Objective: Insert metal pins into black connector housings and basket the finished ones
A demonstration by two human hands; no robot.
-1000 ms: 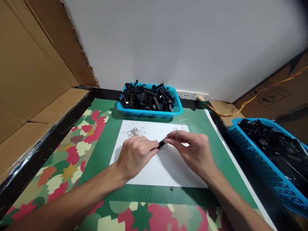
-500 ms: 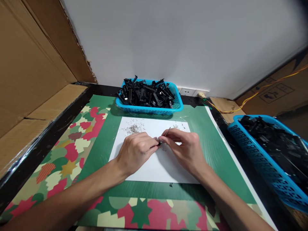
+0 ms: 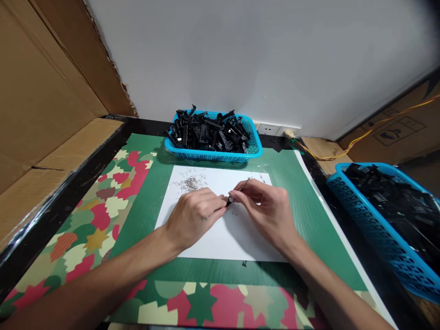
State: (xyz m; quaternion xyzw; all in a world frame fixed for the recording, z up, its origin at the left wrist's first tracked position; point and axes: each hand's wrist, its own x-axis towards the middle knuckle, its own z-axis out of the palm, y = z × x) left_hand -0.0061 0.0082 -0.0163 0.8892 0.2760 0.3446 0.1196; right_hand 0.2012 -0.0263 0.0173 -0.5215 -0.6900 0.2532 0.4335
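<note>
Plain pale-grey wall (image 3: 227, 55) rises behind a glossy black tabletop (image 3: 147, 126), with large brown cardboard panels (image 3: 41, 59) standing along the left side. Over the tabletop lies a smooth green mat (image 3: 142, 188), bordered at the left and front by a printed pattern of red, cream and green shapes. On the mat rests a rectangular white paper sheet (image 3: 202, 243), and the person's two bare hands meet above its middle.

The left hand (image 3: 195, 208) is closed in a narrow pinch on a small black plastic part (image 3: 229, 201), most of which the fingers hide. The right hand (image 3: 270, 201) brings thumb and fingertips together at the part's exposed end, and a thin grey metal rod-like tool (image 3: 244, 184) sticks up from its grip; whether the tool's tip touches the part cannot be told.

Beyond the left hand, tiny bent silvery wire pieces (image 3: 192, 183) lie heaped on the sheet, with loose ones around them. Near the wall, a bright blue perforated plastic basket (image 3: 206, 155) holds a pile of narrow black plastic pieces (image 3: 206, 133). A second blue lattice-sided plastic basket (image 3: 367, 215), at the right, contains dark flat pieces (image 3: 395, 197).
</note>
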